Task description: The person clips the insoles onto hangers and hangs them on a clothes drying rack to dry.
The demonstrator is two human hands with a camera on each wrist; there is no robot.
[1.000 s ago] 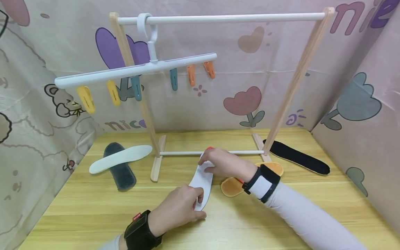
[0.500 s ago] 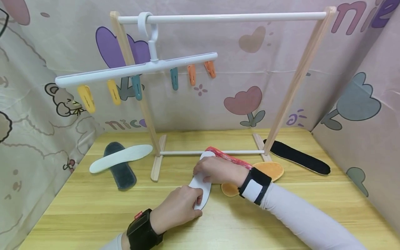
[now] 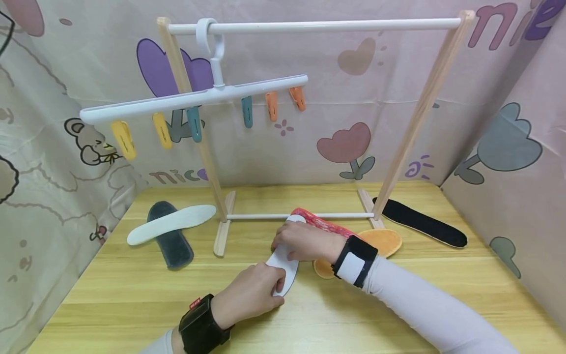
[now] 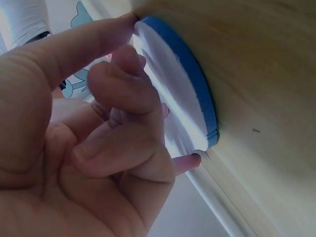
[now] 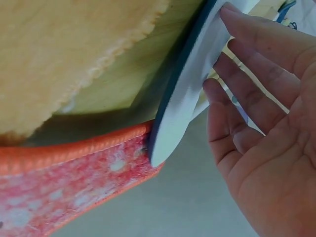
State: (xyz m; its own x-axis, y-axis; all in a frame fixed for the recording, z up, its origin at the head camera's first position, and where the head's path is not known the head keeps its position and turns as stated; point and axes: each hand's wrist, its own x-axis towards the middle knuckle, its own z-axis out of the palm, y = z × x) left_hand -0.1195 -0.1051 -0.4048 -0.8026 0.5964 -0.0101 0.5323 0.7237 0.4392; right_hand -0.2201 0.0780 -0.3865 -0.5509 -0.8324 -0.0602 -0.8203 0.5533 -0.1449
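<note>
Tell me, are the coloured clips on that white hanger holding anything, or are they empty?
Empty. All six clips dangle bare under the white hanger; the insoles, including the white insole both hands touch, lie on the table.

Head view high, facing down; wrist views close on white insole [image 3: 283,265].

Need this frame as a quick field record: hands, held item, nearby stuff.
left hand: pinches near end of white insole
right hand: fingers rest on the insole's far half
insole underside: blue edge, seen in wrist views
beside it: red insole, orange fleecy insole
table: black insole right; white insole over dark one, left
rack: clip hanger, clips empty
</note>
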